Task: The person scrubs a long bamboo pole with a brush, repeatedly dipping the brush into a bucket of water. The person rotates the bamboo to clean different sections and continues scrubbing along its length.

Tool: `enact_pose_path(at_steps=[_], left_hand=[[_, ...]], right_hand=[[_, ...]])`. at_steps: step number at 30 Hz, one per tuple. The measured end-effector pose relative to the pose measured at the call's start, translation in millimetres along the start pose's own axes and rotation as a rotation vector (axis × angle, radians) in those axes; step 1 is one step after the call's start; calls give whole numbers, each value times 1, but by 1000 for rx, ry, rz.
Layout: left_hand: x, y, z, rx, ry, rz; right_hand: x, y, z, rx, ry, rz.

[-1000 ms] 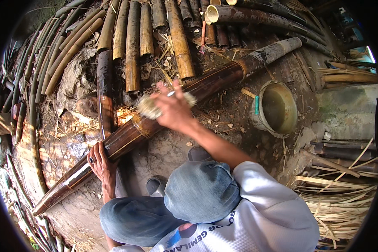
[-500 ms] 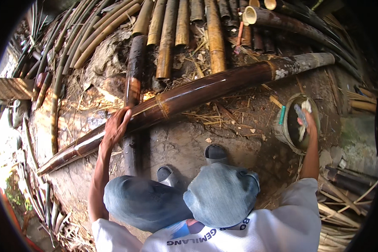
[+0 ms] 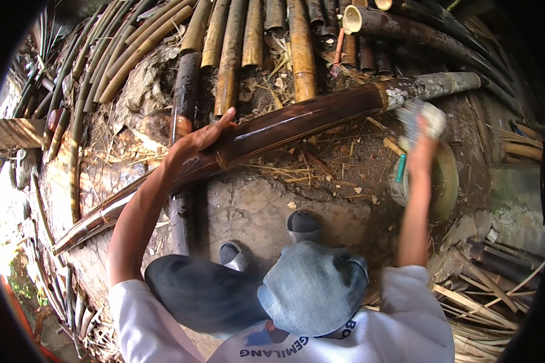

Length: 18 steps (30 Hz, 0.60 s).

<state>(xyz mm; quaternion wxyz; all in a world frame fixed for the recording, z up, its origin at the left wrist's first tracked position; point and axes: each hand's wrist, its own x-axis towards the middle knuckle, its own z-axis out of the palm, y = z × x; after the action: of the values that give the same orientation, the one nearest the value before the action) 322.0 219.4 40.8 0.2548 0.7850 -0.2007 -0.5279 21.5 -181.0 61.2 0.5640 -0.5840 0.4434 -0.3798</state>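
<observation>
A long, dark brown, wet-looking bamboo pole [image 3: 309, 121] lies slantwise in front of me, its far right end pale and patchy. My left hand [image 3: 200, 138] lies on the pole left of its middle, fingers stretched out along its upper side. My right hand [image 3: 422, 142] is closed on a white and grey rag [image 3: 433, 118], smeared by motion, beside the pole's pale part. Below that hand stands a round bucket [image 3: 448, 181] with a greyish rim, and a small green object [image 3: 401, 168] is at its left edge.
A dark bamboo piece [image 3: 184, 97] runs crosswise under the long pole. Several cut bamboo lengths [image 3: 301, 54] lie at the back, with more poles [image 3: 430, 36] at the far right. Split strips [image 3: 475, 302] lie at the lower right. My feet rest on the ground near the pole.
My right hand has lifted the rag out of the bucket and moved left and up toward the pole. My left hand has slid right and farther along the pole.
</observation>
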Motion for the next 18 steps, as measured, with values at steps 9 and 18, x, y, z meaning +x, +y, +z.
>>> enact_pose_path(at_steps=[9,18], left_hand=[[63,16,-16,-1007,-279,253],[-37,0,55,694,437,293]], right_hand=[[-196,57,258,-692,-743,-823],[162,53,45,-1225,-238,-636]])
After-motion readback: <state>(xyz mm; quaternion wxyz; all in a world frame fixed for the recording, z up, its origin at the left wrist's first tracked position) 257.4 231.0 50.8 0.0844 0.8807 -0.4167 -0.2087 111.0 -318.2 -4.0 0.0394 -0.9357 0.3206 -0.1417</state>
